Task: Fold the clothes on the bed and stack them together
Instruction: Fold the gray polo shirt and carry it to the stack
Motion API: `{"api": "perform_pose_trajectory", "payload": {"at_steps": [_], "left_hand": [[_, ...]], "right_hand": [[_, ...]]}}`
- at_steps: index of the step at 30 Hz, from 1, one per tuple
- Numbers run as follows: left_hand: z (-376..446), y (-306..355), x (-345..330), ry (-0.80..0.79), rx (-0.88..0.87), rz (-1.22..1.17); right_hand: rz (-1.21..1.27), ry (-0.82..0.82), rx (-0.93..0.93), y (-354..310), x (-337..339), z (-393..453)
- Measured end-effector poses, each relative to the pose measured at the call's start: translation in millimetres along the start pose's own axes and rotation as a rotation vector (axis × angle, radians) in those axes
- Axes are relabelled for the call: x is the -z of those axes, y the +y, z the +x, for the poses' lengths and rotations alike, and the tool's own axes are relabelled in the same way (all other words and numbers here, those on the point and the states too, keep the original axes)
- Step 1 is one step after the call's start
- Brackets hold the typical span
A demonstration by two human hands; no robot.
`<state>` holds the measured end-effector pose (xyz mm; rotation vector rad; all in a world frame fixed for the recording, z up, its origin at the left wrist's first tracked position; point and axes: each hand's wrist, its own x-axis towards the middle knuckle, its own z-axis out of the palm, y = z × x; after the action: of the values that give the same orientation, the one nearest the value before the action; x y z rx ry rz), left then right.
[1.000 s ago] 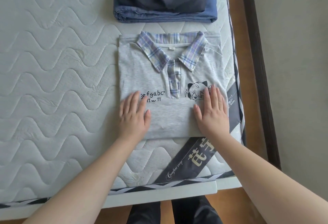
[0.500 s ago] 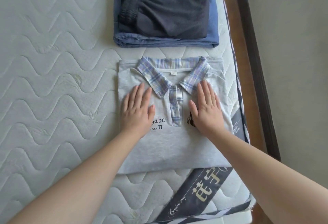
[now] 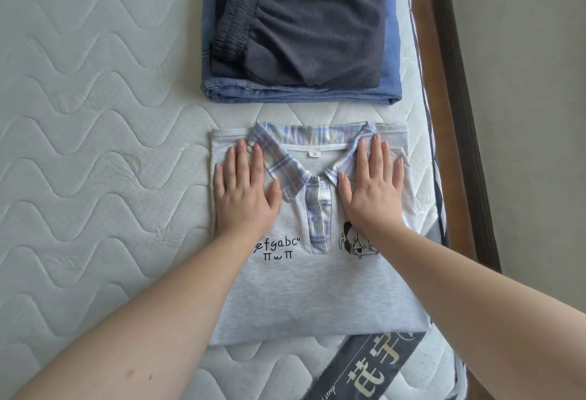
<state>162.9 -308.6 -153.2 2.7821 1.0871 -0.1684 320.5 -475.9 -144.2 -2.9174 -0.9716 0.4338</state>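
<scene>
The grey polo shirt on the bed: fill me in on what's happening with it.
A person presses both flat hands, left hand and right hand, on the folded grey polo shirt beside its plaid collar. It lies on the mattress. Just beyond it sits a stack: dark shorts on a folded blue garment. The shirt is not yet on that stack.

A single wide-angle view is taken from the person's head, directed forward and steeply down onto the bed point(image 3: 95, 114). The mattress is seen from close above, with both forearms entering from the bottom edge. The floor point(image 3: 523, 114) is caught along the right side.
</scene>
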Motion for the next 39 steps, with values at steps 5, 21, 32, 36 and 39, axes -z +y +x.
{"api": "perform_pose_trajectory", "payload": {"at_steps": [5,21,32,36,39], "left_hand": [[0,-1,-3,-0.021,0.010,0.017],[1,0,21,-0.209,-0.019,0.046],[-196,29,-24,-0.042,-0.110,-0.043],[-205,3,-20,-0.133,-0.221,0.025],[-214,-16,-14,-0.189,-0.130,0.013]], "right_hand": [[-0.020,0.012,-0.008,-1,-3,1],[0.001,-0.095,-0.006,-1,13,1],[0.077,0.001,0.090,-15,-38,-184],[-0.030,-0.096,0.148,27,-32,-204],[-0.084,-0.170,0.033,54,-21,-210]]}}
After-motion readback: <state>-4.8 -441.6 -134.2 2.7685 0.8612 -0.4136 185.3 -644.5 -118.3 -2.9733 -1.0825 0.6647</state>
